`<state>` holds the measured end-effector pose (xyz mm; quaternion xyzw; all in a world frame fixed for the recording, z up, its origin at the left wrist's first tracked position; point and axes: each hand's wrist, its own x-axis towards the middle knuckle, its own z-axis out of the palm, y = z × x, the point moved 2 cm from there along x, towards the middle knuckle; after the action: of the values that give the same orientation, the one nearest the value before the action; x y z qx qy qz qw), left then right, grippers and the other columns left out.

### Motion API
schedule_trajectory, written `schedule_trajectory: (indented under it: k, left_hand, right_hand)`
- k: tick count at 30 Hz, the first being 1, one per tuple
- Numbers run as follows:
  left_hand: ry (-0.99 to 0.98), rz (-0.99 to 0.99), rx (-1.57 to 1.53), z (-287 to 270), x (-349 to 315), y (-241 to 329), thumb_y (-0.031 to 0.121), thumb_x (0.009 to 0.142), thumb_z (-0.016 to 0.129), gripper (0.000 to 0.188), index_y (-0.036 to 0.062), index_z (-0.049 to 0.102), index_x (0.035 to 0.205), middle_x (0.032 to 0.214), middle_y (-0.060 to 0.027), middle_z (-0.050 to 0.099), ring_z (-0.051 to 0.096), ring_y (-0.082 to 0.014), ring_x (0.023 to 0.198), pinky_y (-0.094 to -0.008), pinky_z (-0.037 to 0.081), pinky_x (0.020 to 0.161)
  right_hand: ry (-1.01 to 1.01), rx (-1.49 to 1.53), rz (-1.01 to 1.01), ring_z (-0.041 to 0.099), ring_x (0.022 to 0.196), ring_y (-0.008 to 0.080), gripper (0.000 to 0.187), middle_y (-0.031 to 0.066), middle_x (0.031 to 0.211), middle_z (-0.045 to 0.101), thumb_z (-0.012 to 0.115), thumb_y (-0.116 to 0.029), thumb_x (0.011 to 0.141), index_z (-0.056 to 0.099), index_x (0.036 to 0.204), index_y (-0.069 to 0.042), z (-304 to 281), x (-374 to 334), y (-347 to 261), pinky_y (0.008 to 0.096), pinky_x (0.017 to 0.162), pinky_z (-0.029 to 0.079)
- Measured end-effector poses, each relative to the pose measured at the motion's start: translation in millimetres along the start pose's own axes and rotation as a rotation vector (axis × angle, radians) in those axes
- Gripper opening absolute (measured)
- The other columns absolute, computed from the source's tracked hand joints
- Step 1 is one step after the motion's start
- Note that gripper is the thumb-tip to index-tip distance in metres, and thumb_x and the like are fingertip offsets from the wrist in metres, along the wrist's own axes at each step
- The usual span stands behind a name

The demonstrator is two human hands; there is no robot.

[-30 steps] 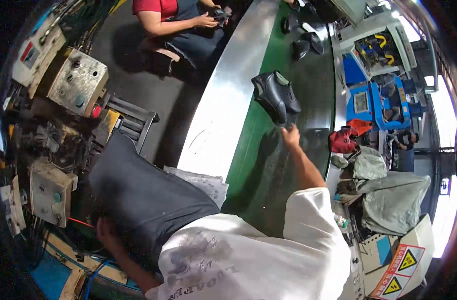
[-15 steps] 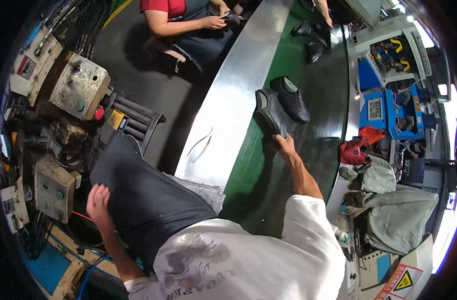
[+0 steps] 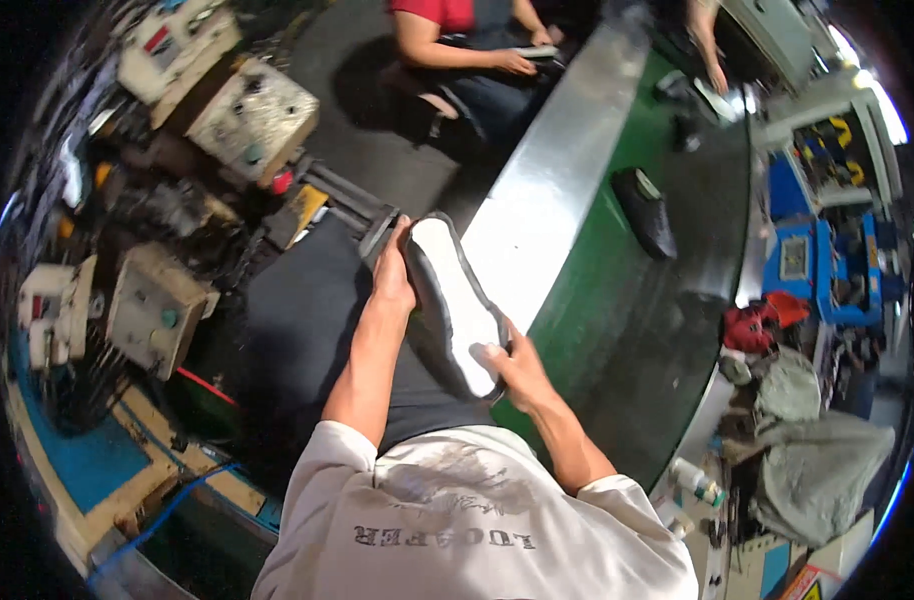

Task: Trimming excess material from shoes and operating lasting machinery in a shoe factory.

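A black shoe (image 3: 447, 290) is held over my lap, turned over so its pale white sole faces up. My right hand (image 3: 517, 370) grips its nearer end, thumb pressed on the sole. Along the side of its farther end lies my left hand (image 3: 394, 270), closed against the upper; some of its fingers are hidden. Another black shoe (image 3: 644, 215) rests on the green conveyor belt (image 3: 587, 310) to the right.
A metal ledge (image 3: 542, 190) borders the belt. Beyond it sits a co-worker (image 3: 442, 55) holding a shoe; another person's arm (image 3: 710, 50) reaches over at far right. Control boxes (image 3: 252, 120) stand left. Across the belt are a blue machine (image 3: 827, 260) and grey cloth (image 3: 827, 470).
My right hand has lifted one shoe of the pair off the belt, brought it over my lap and turned it sole up. My left hand has come in from the left onto it.
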<state>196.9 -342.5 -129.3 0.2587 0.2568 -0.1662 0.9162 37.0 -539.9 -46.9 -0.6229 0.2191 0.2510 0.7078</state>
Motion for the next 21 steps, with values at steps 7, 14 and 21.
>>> schedule_trajectory:
  k: [7,14,21]
  left_hand:
    - [0.156,0.795,0.862,-59,-137,129,0.021,0.106,0.064,0.035,-0.0025,0.071,0.131,0.120,-0.0110,0.077,0.070,-0.0216,0.111,-0.0345,0.054,0.100]
    - [0.223,0.955,1.193,-118,-208,167,0.011,0.106,0.062,0.029,-0.0049,0.071,0.129,0.124,-0.0190,0.075,0.072,-0.0335,0.116,-0.0378,0.055,0.100]
    - [0.486,0.991,1.407,-128,-170,168,0.019,0.104,0.067,0.024,-0.0030,0.075,0.108,0.097,-0.0216,0.074,0.071,-0.0419,0.089,-0.0429,0.055,0.078]
  right_hand:
    - [-0.307,-0.388,-0.308,0.057,0.135,0.0255,0.092,0.0200,0.147,0.060,0.086,-0.033,0.093,0.039,0.161,0.007,132,33,6,0.0368,0.116,0.044]
    - [-0.638,-0.477,-0.300,0.058,0.136,0.0248,0.086,0.0208,0.148,0.060,0.083,-0.028,0.096,0.039,0.162,0.007,158,42,0,0.0359,0.116,0.044]
    - [-0.543,-0.792,-0.415,0.052,0.142,0.0403,0.097,0.0341,0.164,0.036,0.088,-0.037,0.090,0.037,0.165,-0.002,168,20,-28,0.0438,0.111,0.050]
